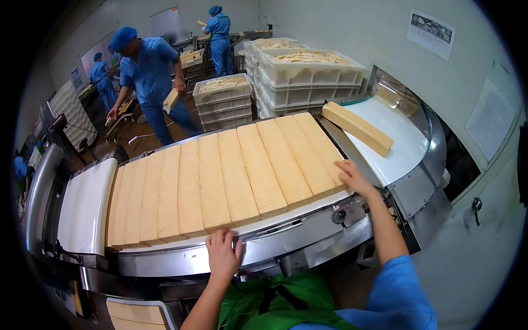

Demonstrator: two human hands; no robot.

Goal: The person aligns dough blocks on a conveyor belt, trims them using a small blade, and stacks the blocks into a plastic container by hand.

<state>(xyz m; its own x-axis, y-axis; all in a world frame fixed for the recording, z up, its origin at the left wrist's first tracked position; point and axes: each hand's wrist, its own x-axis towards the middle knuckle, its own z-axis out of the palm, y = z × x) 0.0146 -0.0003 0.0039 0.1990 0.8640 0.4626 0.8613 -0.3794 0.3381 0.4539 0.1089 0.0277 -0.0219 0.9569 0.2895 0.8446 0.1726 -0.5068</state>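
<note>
Long, pale yellow loaves [242,170], bread-like and rectangular, lie side by side in a tight row across a white conveyor belt [85,206]. My left hand [223,254] is at the near edge, palm down, its fingertips by the near ends of the middle loaves. With fingers stretched out, my right hand [356,179] touches the near end of the rightmost loaf [316,148]. Neither hand grips anything. Beyond my right hand, a single loaf [358,128] rests at an angle on the curved white belt [399,129].
Stacked white crates [311,77] of flat pale pieces stand behind the belt, beside lower crates [224,104]. One co-worker [151,77] holds a loaf; others work farther back. A metal rail [165,261] borders the near side. Below left is a tray [137,301] with loaves.
</note>
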